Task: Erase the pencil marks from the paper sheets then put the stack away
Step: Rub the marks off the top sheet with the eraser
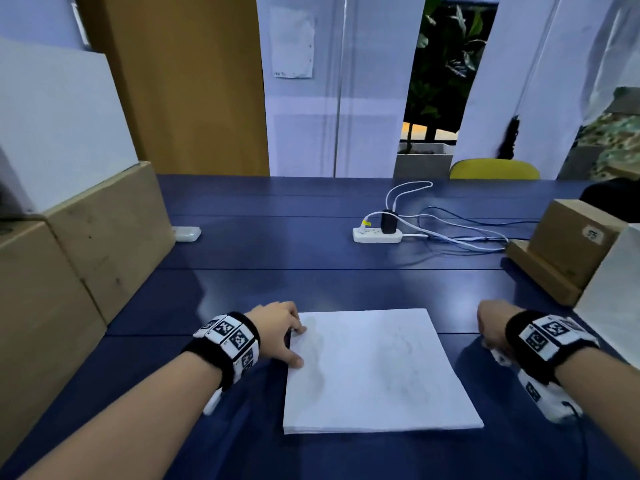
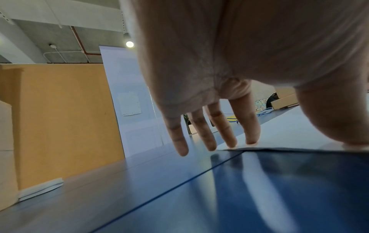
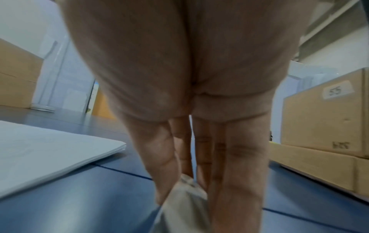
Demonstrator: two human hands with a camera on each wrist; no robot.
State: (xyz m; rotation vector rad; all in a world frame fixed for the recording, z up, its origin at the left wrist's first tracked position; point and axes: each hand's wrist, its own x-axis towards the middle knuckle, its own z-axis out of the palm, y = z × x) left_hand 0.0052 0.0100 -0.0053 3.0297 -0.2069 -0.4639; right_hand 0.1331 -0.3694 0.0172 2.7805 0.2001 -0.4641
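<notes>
A stack of white paper sheets (image 1: 377, 372) lies flat on the blue table (image 1: 277, 244), with faint pencil marks (image 1: 401, 358) on the top sheet. My left hand (image 1: 280, 327) rests at the stack's left edge. In the left wrist view its fingers (image 2: 251, 126) are straight, with the index tip and thumb touching the paper (image 2: 289, 134). My right hand (image 1: 493, 329) hovers just right of the stack and does not touch it. It pinches a white eraser (image 3: 183, 201) between thumb and fingers; the paper stack (image 3: 49, 154) lies to its left.
Cardboard boxes (image 1: 86, 254) line the table's left side. A wooden box (image 1: 568, 244) and a white board (image 1: 616, 289) stand at the right. A power strip (image 1: 377, 234) with cables lies behind the paper. A small white object (image 1: 187, 233) sits at the far left.
</notes>
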